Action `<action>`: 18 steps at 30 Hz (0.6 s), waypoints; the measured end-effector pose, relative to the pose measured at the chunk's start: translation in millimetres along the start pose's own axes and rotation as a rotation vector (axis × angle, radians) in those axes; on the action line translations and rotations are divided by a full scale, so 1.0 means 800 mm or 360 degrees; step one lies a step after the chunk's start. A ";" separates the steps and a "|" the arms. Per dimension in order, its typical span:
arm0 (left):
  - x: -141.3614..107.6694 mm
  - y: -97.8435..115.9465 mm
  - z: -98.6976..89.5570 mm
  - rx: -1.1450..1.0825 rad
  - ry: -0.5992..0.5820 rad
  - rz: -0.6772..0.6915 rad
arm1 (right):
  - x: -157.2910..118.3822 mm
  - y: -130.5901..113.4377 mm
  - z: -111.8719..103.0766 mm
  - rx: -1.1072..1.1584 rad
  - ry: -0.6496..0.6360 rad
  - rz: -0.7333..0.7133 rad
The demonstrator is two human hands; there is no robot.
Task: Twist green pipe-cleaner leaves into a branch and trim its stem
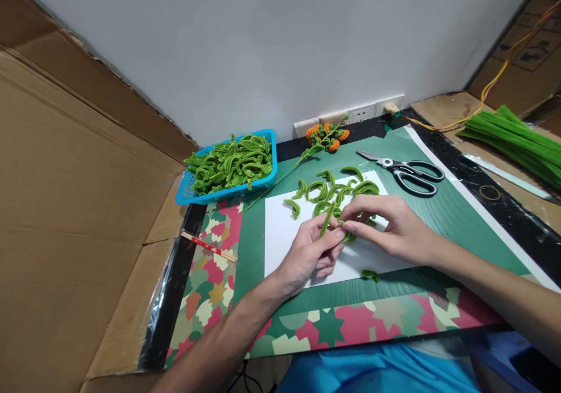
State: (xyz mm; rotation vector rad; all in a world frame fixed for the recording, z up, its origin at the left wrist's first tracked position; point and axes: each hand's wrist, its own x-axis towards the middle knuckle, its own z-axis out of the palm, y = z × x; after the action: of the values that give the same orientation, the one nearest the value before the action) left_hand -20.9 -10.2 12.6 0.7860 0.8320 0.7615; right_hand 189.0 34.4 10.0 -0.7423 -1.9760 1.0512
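Observation:
Between thumb and fingers, my left hand (pixel 313 247) pinches a green pipe cleaner (pixel 328 219) that stands up at a slant. My right hand (pixel 390 226) meets it there, thumb and index finger closed at the lower part of the same piece. Just beyond both hands, several curled green pipe cleaner pieces (pixel 318 191) lie in a loose pile on a white sheet of paper (pixel 280 238). One small curled piece (pixel 370 275) rests nearer to me, at the paper's front edge. My fingers hide part of the pile.
A blue basket (pixel 228 193) heaped with green curls stands back left. Beside it lies an orange-flowered stem (pixel 322 138). Scissors (pixel 407 171) lie on the green mat (pixel 464 235) at right, near a bundle of straight green pipe cleaners (pixel 517 141). A wrapped chopstick pack (pixel 208 245) is at left.

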 end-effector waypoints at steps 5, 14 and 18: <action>0.000 -0.005 -0.002 0.0074 -0.0042 -0.0014 | 0.003 -0.004 -0.002 0.0149 -0.0097 0.0065; -0.004 0.001 -0.005 0.0171 -0.0115 -0.0057 | 0.001 -0.009 0.000 0.0048 -0.0009 -0.0003; -0.004 0.001 -0.005 0.0175 -0.0107 -0.0073 | 0.002 -0.006 -0.001 0.0011 -0.0005 -0.0015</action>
State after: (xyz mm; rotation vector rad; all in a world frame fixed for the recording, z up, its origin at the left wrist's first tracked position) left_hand -25.5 -11.3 12.5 0.8828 0.8336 0.6496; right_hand 187.8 33.2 15.1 -0.7270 -1.9755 1.0537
